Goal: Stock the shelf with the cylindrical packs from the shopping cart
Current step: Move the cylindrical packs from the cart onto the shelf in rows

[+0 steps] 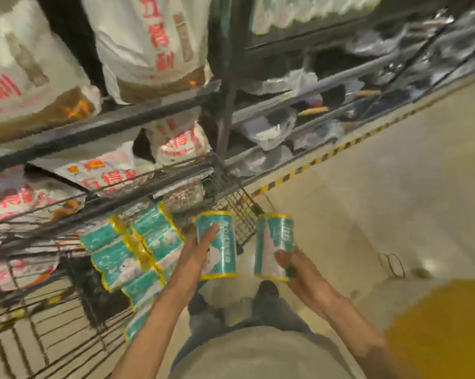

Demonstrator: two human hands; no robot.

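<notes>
Dark metal shelving (159,105) held big white sacks (148,45), blurred beyond reading. The wire shopping cart (66,337), cut off at the left edge, carried teal cylindrical packs (137,250). Bare floor (395,201) lay open to the right. The left hand (200,247) gripped one upright pack (219,244), fingers along its side; the right hand (291,262) clasped another pack (276,246) from below.

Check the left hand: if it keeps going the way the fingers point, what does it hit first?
The left hand holds a teal pack, fingers pointing up and away toward the cart. Straight on, the pack's top would probably meet the cart's wire wall first, with the shelf behind. Depth is unclear from this one view.
</notes>
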